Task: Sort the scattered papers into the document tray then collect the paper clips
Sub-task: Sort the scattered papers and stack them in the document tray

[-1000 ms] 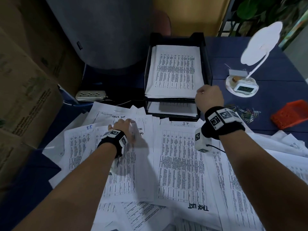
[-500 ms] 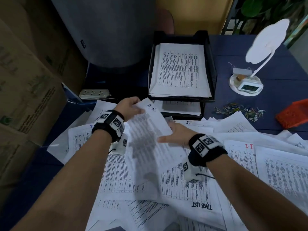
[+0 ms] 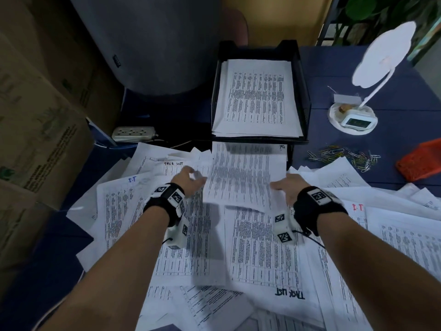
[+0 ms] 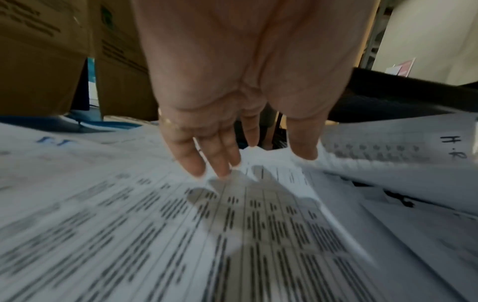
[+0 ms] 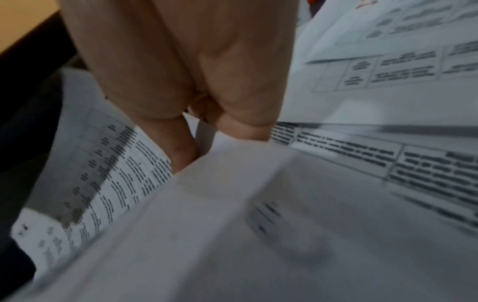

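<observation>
Sheet point(image 3: 245, 175), thin and floppy, heads into lower tray point(image 3: 290, 151); right hand point(image 3: 290, 187) pinches its side edge, left hand point(image 3: 188, 180) loose, empty; best supported at both edges.

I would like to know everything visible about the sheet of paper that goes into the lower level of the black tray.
The sheet is white paper printed with dense columns of dark text, with "H.R" handwritten at its far right corner. It lies lengthwise, its far end under the upper level of the black tray, its near end raised above the scattered papers. The right hand holds its near right edge; the left hand, fingers relaxed, is at its left edge.
</observation>
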